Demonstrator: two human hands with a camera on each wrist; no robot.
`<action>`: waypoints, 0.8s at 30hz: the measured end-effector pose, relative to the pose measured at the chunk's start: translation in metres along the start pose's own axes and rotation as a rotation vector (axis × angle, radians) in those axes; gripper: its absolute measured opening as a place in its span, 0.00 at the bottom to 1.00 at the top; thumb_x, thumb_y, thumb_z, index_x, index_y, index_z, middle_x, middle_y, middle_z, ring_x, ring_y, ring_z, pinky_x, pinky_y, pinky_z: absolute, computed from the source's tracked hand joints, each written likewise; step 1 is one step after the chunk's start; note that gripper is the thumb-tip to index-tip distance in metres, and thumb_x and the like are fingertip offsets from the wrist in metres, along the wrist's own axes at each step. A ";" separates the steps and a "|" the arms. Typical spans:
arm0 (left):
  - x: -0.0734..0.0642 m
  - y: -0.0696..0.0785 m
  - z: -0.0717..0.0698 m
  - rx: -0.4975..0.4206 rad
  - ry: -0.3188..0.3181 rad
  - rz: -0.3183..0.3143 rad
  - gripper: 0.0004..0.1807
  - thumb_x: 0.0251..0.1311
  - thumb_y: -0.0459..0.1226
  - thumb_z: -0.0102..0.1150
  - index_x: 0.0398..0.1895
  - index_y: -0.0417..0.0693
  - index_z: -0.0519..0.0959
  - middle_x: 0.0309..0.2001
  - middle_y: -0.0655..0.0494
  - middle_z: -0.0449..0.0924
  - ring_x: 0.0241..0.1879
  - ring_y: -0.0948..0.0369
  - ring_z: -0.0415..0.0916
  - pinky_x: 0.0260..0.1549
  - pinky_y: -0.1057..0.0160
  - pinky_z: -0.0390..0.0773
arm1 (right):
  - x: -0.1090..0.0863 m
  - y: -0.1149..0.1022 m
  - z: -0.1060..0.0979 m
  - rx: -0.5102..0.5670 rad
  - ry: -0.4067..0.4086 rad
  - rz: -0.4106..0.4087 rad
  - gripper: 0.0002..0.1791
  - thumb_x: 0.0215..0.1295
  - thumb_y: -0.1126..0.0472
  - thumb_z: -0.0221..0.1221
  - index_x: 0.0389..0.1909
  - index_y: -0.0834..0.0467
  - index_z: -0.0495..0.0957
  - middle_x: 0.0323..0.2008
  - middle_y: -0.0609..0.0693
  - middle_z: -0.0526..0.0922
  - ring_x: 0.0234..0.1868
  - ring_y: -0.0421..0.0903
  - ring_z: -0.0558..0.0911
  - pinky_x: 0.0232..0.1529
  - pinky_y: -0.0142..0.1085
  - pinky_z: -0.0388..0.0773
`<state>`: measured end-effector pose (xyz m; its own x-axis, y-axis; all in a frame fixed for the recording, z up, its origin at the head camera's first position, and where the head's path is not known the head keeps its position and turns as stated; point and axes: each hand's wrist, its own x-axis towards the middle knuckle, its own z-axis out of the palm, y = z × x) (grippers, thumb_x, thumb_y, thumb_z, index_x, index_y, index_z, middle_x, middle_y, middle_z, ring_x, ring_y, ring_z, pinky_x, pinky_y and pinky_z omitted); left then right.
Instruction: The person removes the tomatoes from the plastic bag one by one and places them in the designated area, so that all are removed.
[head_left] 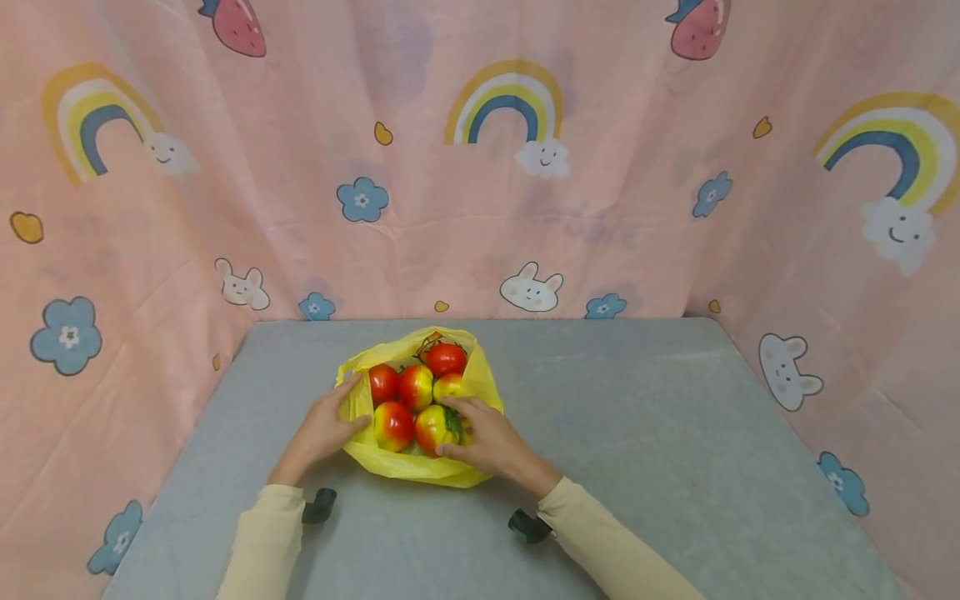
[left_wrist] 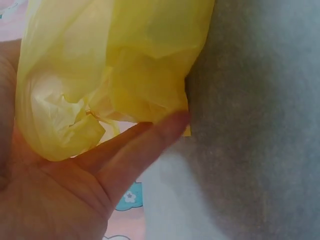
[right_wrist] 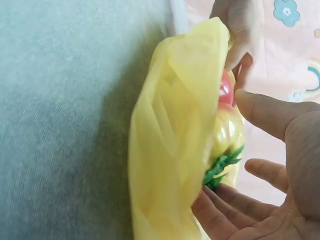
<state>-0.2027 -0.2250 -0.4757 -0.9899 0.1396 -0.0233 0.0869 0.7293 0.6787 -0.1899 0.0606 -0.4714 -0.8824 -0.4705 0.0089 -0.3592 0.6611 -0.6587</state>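
Head view puts the yellow bag on the worktop, red-and-yellow fruit inside. Fruit at the bag's right is partly hidden by the right hand, its fingers and thumb apart. The left hand, thumb and fingers spread, touches the bag's left rim. The bag's mouth faces up; its long axis is hard to make out.

My head camera looks forward and down, from farthest off, over the worktop to the far curtain, with my left hand and right hand in view. Each wrist camera, close in and turned sideways, faces its own hand and the yellow bag, which all three views share.
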 end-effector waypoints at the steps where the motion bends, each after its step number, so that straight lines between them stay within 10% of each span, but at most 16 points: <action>1: 0.000 0.000 -0.001 -0.010 -0.006 -0.010 0.39 0.60 0.36 0.62 0.75 0.41 0.59 0.72 0.33 0.60 0.71 0.35 0.58 0.70 0.37 0.58 | 0.001 0.000 0.001 -0.001 0.002 -0.004 0.39 0.57 0.47 0.69 0.69 0.51 0.68 0.66 0.53 0.73 0.60 0.52 0.76 0.63 0.48 0.76; 24: 0.003 -0.003 0.001 -0.068 -0.032 -0.078 0.41 0.60 0.37 0.61 0.76 0.48 0.56 0.74 0.35 0.56 0.72 0.36 0.55 0.70 0.36 0.55 | 0.014 0.003 0.014 0.076 -0.026 0.006 0.40 0.52 0.53 0.73 0.67 0.55 0.70 0.64 0.52 0.75 0.64 0.53 0.73 0.68 0.50 0.70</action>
<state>-0.2056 -0.2267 -0.4785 -0.9892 0.1063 -0.1012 0.0005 0.6919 0.7220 -0.1994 0.0478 -0.4838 -0.8760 -0.4822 -0.0138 -0.3289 0.6178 -0.7142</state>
